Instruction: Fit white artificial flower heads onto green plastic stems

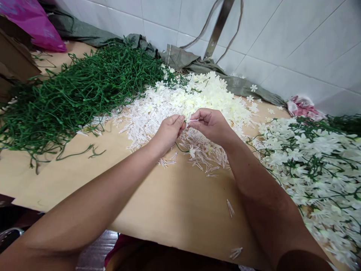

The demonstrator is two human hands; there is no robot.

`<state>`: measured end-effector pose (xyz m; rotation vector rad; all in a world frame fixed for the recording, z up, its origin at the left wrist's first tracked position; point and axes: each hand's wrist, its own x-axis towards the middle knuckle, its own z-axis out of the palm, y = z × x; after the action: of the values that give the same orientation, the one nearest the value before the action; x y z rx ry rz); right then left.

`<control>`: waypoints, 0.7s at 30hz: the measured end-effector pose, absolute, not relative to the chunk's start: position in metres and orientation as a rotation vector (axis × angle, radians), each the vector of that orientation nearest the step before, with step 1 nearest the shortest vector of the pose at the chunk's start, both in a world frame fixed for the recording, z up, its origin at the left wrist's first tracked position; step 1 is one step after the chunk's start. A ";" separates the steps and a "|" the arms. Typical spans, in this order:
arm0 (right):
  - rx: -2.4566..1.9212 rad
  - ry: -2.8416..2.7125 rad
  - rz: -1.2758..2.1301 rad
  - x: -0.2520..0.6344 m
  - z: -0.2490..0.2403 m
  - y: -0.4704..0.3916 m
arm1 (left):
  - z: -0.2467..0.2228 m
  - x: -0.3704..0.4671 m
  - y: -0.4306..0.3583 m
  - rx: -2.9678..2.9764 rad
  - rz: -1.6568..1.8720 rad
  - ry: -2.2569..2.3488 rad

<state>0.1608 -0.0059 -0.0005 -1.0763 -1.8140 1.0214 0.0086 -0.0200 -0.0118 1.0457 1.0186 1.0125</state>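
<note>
My left hand (pixel 169 131) is closed in a pinch on a green plastic flower stem (pixel 181 149), whose lower part curves out under the fingers towards a white flower. Close beside it, my right hand (pixel 211 125) pinches a small thin white piece (pixel 194 120), probably a stamen; the fingertips partly hide it. Both hands meet above a heap of white stamen pieces (pixel 141 116). Just behind them lies a pile of cream-white artificial flower heads (pixel 208 92).
Green plastic stems (pixel 84 86) are heaped on the left. Assembled white flower sprays (pixel 316 162) cover the right side. Stray stamens (pixel 230 208) lie near the front of the brown tabletop (pixel 169 195). A grey-green sheet (pixel 239 84) runs along the tiled wall, and a magenta bag (pixel 36 24) sits back left.
</note>
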 end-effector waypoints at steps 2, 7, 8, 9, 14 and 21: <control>-1.105 -1.811 0.974 0.160 -0.001 -0.006 | -0.012 0.008 -0.020 1.071 1.017 1.022; -1.149 -1.825 0.864 0.156 0.002 -0.009 | -0.013 0.007 -0.019 1.178 1.047 1.043; -1.152 -1.831 0.840 0.155 0.002 -0.010 | -0.014 0.007 -0.019 1.189 1.056 1.046; -1.153 -1.843 0.823 0.154 0.002 -0.012 | -0.014 0.007 -0.019 1.191 1.063 1.048; -1.172 -1.852 0.860 0.149 0.000 -0.014 | -0.014 0.007 -0.018 1.147 1.054 1.030; -1.088 -1.726 1.177 0.153 -0.004 -0.008 | -0.016 0.006 -0.016 1.207 0.983 0.970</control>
<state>0.1534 -0.0077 -0.0036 -1.0884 -1.7256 1.1774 0.0055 -0.0160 -0.0160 1.2068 0.9696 0.9830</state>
